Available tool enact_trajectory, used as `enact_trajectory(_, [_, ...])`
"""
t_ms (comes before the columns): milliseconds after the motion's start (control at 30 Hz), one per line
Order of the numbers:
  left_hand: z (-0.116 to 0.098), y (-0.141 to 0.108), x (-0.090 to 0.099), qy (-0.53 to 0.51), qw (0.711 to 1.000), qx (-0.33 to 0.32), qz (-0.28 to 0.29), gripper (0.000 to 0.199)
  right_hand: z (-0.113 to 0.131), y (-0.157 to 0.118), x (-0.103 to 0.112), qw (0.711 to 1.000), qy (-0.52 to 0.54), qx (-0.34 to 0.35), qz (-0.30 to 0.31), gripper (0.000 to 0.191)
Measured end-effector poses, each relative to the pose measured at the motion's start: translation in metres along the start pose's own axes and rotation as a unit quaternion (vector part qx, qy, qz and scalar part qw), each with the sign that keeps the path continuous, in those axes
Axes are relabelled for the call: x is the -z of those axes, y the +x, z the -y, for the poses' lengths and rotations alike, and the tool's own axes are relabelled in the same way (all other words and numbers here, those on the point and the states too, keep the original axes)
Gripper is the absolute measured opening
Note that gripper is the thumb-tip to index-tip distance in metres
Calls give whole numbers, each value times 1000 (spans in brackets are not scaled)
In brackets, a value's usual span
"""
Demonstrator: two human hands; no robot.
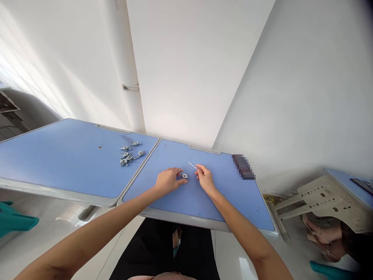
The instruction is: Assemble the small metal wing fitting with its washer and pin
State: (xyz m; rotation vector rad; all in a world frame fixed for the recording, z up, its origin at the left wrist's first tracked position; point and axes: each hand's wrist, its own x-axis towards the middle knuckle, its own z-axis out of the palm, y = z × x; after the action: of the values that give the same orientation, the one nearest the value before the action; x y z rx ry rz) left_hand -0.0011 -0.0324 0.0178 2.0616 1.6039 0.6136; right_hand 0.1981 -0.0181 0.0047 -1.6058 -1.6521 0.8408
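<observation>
Over the blue desk (180,155), my left hand (169,180) pinches a small silver metal part (184,176) with a round centre between thumb and fingers. Just to its right, my right hand (205,178) grips a thin, pale metal rod (191,165) that points up and to the left. The rod and the metal part are apart. Several similar small metal parts (126,154) with rods sticking out lie in a loose group on the left desk.
A second blue desk (64,155) adjoins on the left. A dark pixelated object (243,167) lies at the right back corner. Behind stand a white wall (192,77) and a pipe (128,70). A teal stool (17,217) is at lower left; another person's foot (323,237) shows at right.
</observation>
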Motion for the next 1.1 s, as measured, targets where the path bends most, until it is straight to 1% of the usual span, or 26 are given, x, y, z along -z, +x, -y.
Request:
enact_trajectory(67, [-7, -1, -5, 14, 1000, 11, -4, 30, 0, -1, -9, 999, 4, 32, 6, 38])
enact_trajectory(133, [-8, 0, -8, 20, 1000, 21, -4, 25, 0, -4, -14, 998, -6, 64, 11, 34])
enact_trajectory(333, [-4, 7, -10, 16, 999, 29, 17, 20, 3, -13, -18, 989, -49, 127, 51, 33])
enact_trajectory(467, [-3, 12, -11, 8, 999, 25, 21, 21, 1, -12, -19, 987, -46, 143, 56, 36])
enact_trajectory(600, [1, 11, -12, 11, 1000, 6, 11, 21, -3, -10, -20, 989, -23, 141, 47, 35])
enact_trajectory(700, [3, 4, -16, 27, 999, -21, -21, 36, -6, -9, -21, 990, 11, 131, 41, 33])
enact_trajectory(767, [4, 0, -20, 38, 998, -33, -45, 42, -7, -9, -20, 991, 38, 119, 41, 31])
enact_trajectory(867, [3, -3, -27, 44, 996, -44, -66, 36, -6, -8, -18, 991, 76, 95, 48, 31])
enact_trajectory(967, [1, -1, -32, 40, 995, -53, -73, 28, -7, -6, -16, 991, 103, 70, 50, 34])
enact_trajectory(1100, [-1, -1, -31, 40, 995, -48, -84, 25, -7, -5, -13, 990, 124, 42, 44, 37])
